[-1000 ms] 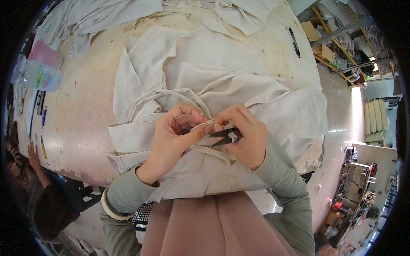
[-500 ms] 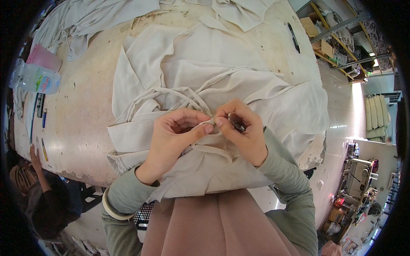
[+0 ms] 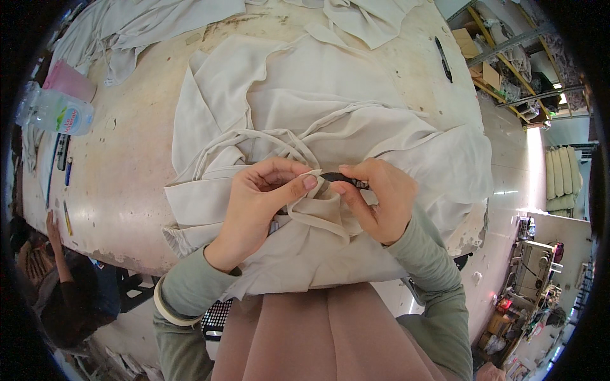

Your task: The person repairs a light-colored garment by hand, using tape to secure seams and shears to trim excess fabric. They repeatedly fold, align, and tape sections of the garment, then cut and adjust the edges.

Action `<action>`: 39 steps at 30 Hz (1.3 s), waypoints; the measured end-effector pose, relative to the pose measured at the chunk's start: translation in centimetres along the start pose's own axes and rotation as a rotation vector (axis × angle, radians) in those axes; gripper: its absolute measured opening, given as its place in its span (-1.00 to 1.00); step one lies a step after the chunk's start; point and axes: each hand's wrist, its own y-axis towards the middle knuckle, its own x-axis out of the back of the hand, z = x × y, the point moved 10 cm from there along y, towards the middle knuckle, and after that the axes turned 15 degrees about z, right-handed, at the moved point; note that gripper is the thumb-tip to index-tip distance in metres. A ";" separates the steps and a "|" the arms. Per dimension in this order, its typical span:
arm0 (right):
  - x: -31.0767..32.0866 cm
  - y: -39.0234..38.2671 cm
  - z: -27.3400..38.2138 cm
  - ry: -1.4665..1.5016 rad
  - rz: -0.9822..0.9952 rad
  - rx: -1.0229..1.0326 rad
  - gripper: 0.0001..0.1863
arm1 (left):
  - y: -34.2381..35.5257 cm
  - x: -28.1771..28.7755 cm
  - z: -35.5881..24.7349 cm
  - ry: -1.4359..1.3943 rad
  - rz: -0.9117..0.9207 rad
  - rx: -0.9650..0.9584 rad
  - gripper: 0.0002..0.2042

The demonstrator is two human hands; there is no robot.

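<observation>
A cream garment (image 3: pixel 318 70) with long fabric ties lies crumpled over the table and hangs off its near edge. My left hand (image 3: pixel 260 200) pinches a narrow bit of its fabric between thumb and forefinger. Just to the right, my right hand (image 3: pixel 383 197) grips a small dark tool (image 3: pixel 337 178), apparently thread snips, whose tip points left at the pinched cloth. My fingers cover part of the tool, so its blades are hard to make out. Below the hands, a loop of the tie (image 3: pixel 321 222) droops over the garment.
At the left of the table (image 3: pixel 133 146) lie a plastic bottle (image 3: pixel 71 117), a pink container (image 3: pixel 68 81) and several pens. More cream cloth (image 3: pixel 143 28) covers the far side. A black pen (image 3: pixel 443 59) lies far right. Another person (image 3: pixel 76 292) sits at lower left.
My right hand has shifted slightly right, away from my left fingertips. The dark tool, earlier tucked in its palm, now points out toward the cloth. The left hand keeps its pinch.
</observation>
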 end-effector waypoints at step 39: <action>15.1 -3.1 -31.6 -0.756 -0.198 -0.926 -0.44 | -2.6 -0.9 -8.5 0.747 0.053 -0.140 -0.63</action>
